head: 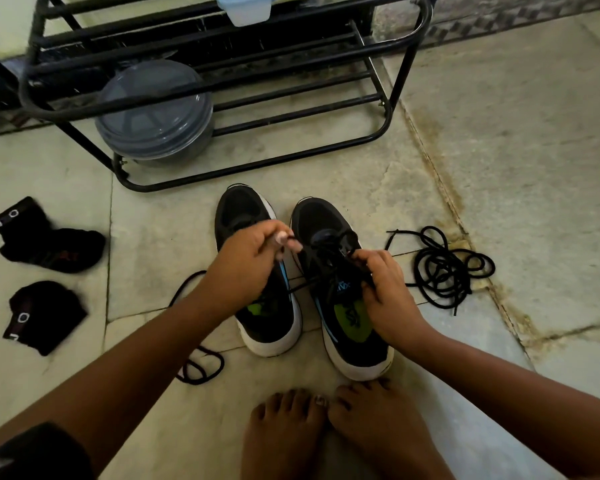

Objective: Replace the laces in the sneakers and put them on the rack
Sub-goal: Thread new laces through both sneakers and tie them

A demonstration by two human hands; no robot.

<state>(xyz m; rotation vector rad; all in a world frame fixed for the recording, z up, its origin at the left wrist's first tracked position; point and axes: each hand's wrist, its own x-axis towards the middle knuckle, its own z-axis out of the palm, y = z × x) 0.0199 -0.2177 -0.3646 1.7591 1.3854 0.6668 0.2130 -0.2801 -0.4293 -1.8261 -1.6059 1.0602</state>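
Presently: lacing the right-hand sneaker, floor before the rack.

Item, two black sneakers: left sneaker [257, 271] and right sneaker [340, 289] side by side on the stone floor [499, 168], toes toward the black metal shoe rack [378, 133]. My left hand [250, 258] is pinched closed on a black lace [312, 282]; my right hand [385, 289] grips the same lace at the eyelets. Loose lace pile [440, 268] just right of the shoes; black socks [49, 237] well left; grey lidded container [153, 112] on the rack.

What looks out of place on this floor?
A tangled black lace lies loose right of the sneakers, another lace to their left. Two black socks lie scattered farther left, off the rack.
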